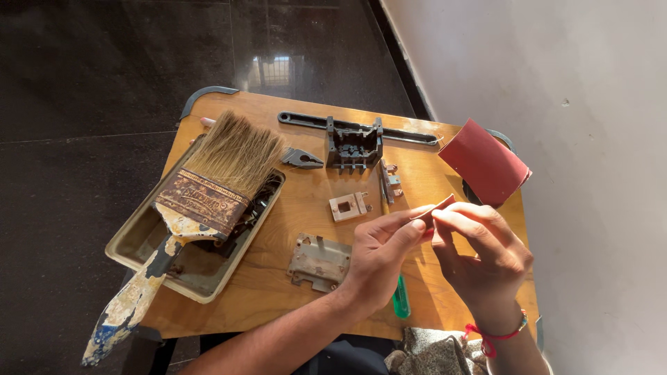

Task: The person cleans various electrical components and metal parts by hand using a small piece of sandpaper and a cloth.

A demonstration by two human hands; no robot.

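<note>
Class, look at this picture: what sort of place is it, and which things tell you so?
Probably a makeshift repair spot indoors: a small wooden table set on a dark polished floor beside a white wall, strewn with dismantled metal lock parts, a worn paintbrush and red sandpaper.

Beneath the hands stands a small wooden table [292, 222] with grey metal corner fittings, sunlit, set on a dark polished floor [83, 90] that mirrors a bright window beyond them, with a plain white wall [570, 83] to their right.
</note>
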